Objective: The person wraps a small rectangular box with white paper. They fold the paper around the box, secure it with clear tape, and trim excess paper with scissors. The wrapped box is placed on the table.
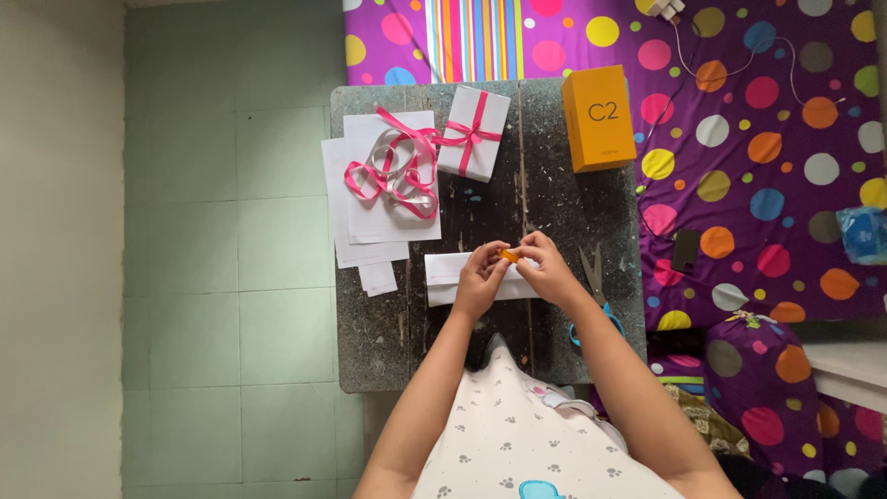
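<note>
Table (379, 342) is small, dark, scuffed top; near edge runs right at the person's torso, left edge drops to green tiled floor (231, 277), right edge butts a purple polka-dot bedspread (758, 166). Free room: bare patch front-left of the table and a strip mid-table btwn paper stack and orange box; rest is crowded.

On top: white paper sheets (370, 231) at left w/ loose pink + silver ribbon (397, 171) piled on them, wrapped white gift box w/ pink bow (473, 134) at back centre, orange box (599, 118) back right, slightly overhanging toward the bed. Scissors (591, 286) w/ blue handles lie just beside the R forearm near the right edge. Dark phone (686, 249) on bedspread, well apart.

Hands: left hand (479, 277) and right hand (547, 268) meet over a white paper-wrapped parcel (443, 277) lying front-centre. Both sets of fingers pinched together on a small orange item (509, 255) held btwn them, prob tape roll, too small to confirm. Heels of both hands rest on/over the parcel
</note>
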